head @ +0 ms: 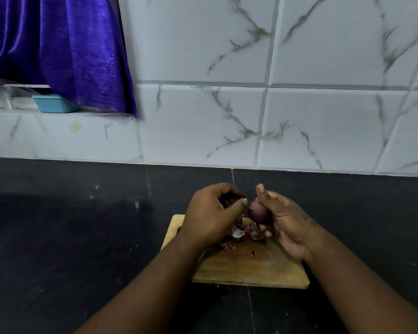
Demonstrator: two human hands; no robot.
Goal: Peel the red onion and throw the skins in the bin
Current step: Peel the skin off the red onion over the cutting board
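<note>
My right hand [284,221] holds a small red onion [258,212] above the wooden cutting board [251,266], thumb raised over its top. My left hand [214,213] is just left of the onion, fingers curled, with dark bits of skin pinched in them. Loose purple and white onion skins [239,235] lie on the board beneath both hands. No bin is in view.
The board rests on a dark countertop [70,237] that meets a white marble-patterned tiled wall [251,92]. At the upper left a purple curtain [58,44] hangs over a ledge that holds a small teal container [54,103].
</note>
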